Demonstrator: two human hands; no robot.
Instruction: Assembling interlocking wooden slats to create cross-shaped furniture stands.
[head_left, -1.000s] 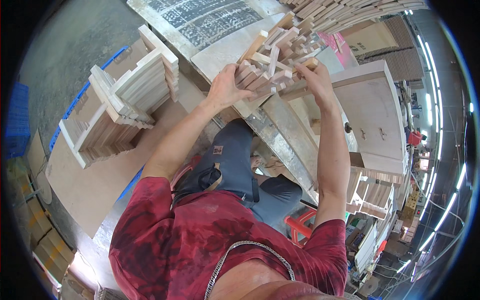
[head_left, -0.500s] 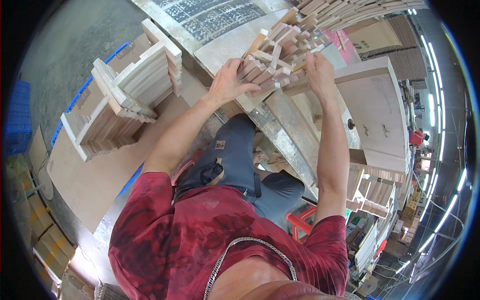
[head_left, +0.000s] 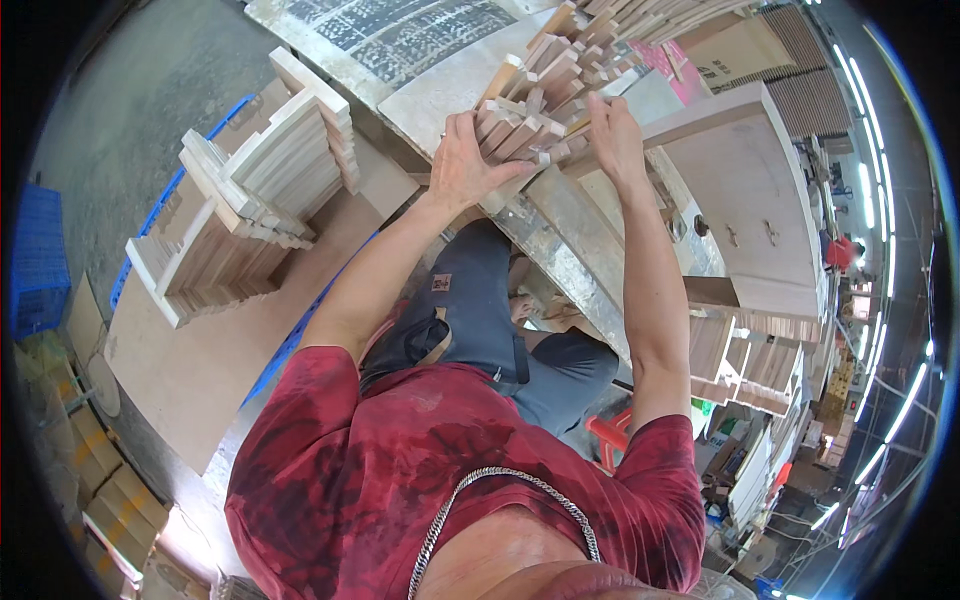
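Note:
A pile of short wooden strips (head_left: 518,130), with squared ends, lies at the corner of the worktable. My left hand (head_left: 466,168) rests against its near left side, fingers along the outer strips and thumb stretched out wide across the front ends. At the pile's right side is my right hand (head_left: 616,138), its fingers bent and drawn together by the strip ends. Whatever those fingers pinch is too small or hidden to make out.
Stacked pale wooden boards (head_left: 290,145) stand on a brown sheet (head_left: 200,370) to my left. A large wooden panel (head_left: 740,190) with a dark knob is at the right. More long strips (head_left: 660,20) and a pink sheet (head_left: 672,70) lie beyond the pile. A red stool (head_left: 608,440) shows beneath me.
The view has shifted slightly. My right hand has drawn a little to the left and up along the strips' right side. My left hand stays against the pile, its thumb reaching farther right.

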